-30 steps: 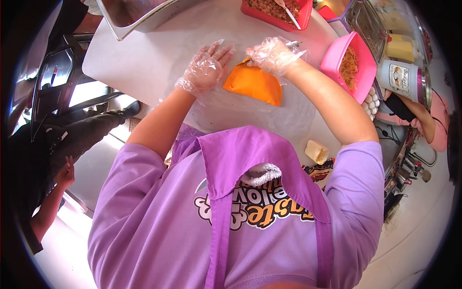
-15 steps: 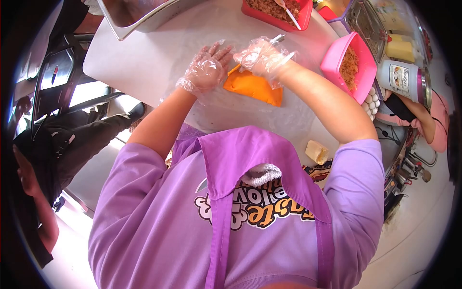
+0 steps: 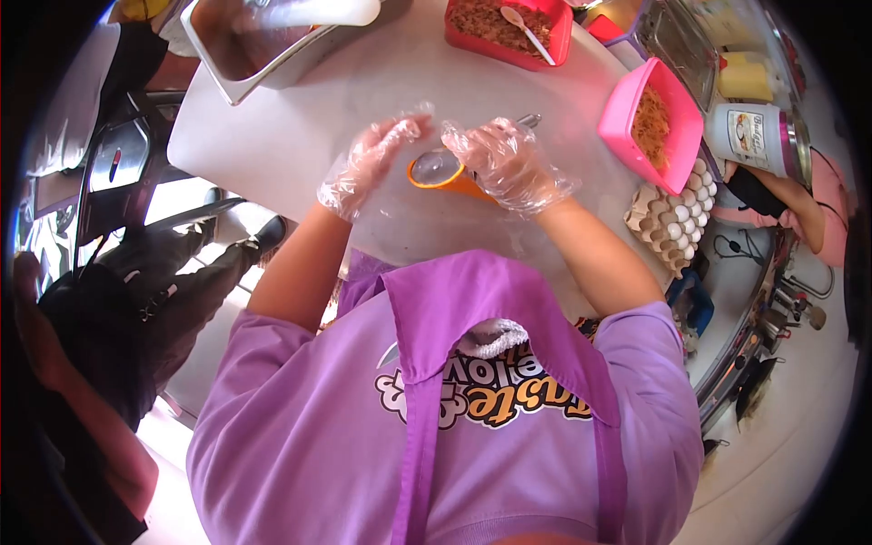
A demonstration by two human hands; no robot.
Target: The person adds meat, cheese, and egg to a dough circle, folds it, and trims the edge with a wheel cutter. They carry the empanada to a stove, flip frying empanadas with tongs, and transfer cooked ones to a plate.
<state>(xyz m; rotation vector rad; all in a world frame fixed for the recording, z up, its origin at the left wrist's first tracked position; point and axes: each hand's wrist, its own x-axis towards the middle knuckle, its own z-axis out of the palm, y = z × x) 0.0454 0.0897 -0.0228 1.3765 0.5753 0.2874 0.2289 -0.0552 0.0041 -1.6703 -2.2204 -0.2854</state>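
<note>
My left hand (image 3: 371, 162), in a clear plastic glove, is raised left of an orange piece (image 3: 467, 184), not touching it; its fingers are partly curled and nothing shows in them. The gloved right hand (image 3: 505, 162) grips the orange piece at its right side. That piece shows a rounded orange rim around a pale, translucent middle, and part of it is hidden behind the fingers. A metal utensil's end (image 3: 530, 119) sticks out beyond the right hand; whether the hand holds it is unclear.
Ahead stand a metal tray (image 3: 238, 89) and a red container (image 3: 556, 45) of filling with a white spoon. A pink container (image 3: 627, 127), an egg carton (image 3: 647, 218) and a labelled tub (image 3: 747, 138) are at right. Other people are at both sides.
My right hand has closed on the orange piece, which has gone from a flat half-moon to a raised, rimmed shape. My left hand has moved slightly left and its fingers have curled.
</note>
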